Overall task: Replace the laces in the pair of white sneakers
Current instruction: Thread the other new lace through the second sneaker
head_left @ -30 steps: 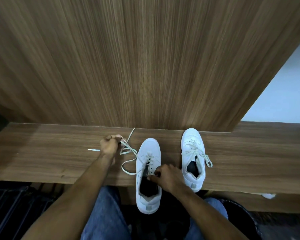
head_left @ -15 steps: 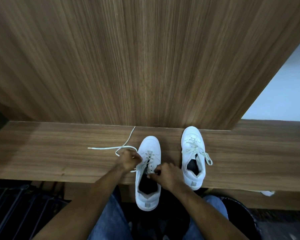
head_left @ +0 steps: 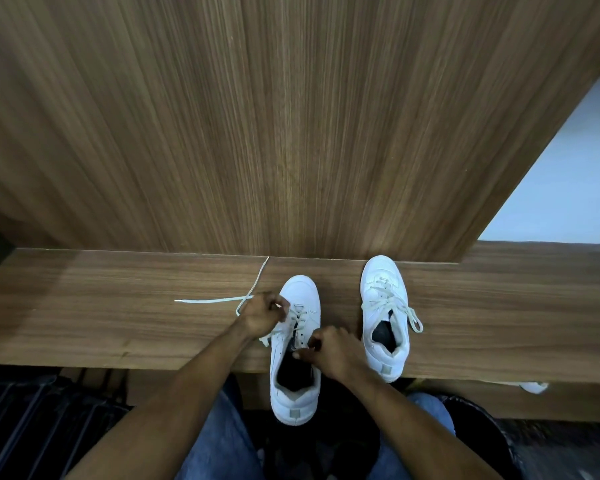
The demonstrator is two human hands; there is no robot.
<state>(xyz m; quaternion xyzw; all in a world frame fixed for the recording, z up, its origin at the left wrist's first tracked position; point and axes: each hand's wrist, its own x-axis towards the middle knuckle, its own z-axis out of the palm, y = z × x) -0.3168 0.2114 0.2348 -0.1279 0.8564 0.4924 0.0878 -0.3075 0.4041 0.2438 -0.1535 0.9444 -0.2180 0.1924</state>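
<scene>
While left grip (head_left: 262, 315) pinches lace (head_left: 215, 300), sneaker (head_left: 296, 351) just right

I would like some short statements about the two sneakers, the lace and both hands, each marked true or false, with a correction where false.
1. The left hand grips the lace beside the near sneaker. True.
2. The right hand rests on the far sneaker. False: it pinches at the eyelets of the near sneaker.
3. The far sneaker has no lace. False: it is laced, with a loop hanging over its right side.
4. The near sneaker's heel overhangs the wooden shelf. True.
5. A loose lace end lies on the shelf, left of the left hand. True.
</scene>
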